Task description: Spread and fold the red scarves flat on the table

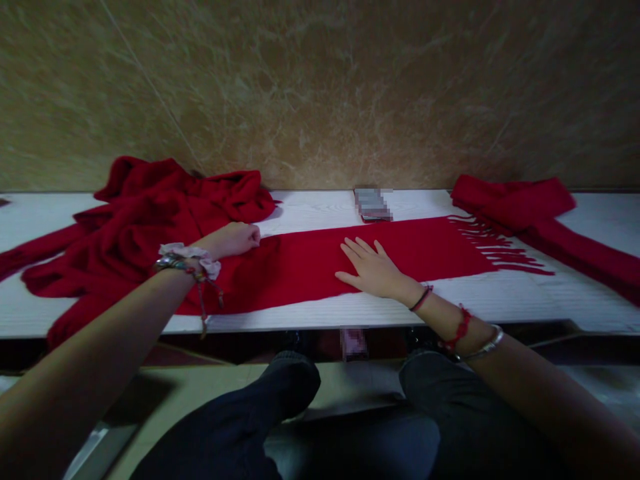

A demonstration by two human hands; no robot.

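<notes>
A red fringed scarf [310, 263] stretches flat across the white tabletop, its tassels [493, 247] at the right end. My right hand [373, 267] lies palm down on the flat part, fingers spread. At the scarf's far edge, my left hand [235, 240] is closed, its curled fingers at the cloth; what is inside the fingers is mostly hidden. Left of and beneath that hand, the rest of the red cloth is bunched into a loose heap [150, 200]. Folds and shadow cross the scarf near my left wrist.
Another folded red cloth [520, 200] lies at the right, trailing over the table [310, 203] toward the right edge. A small dark-edged, phone-like object [373, 205], blurred out, sits near the marbled wall [320, 93]. My knees are under the table's front edge.
</notes>
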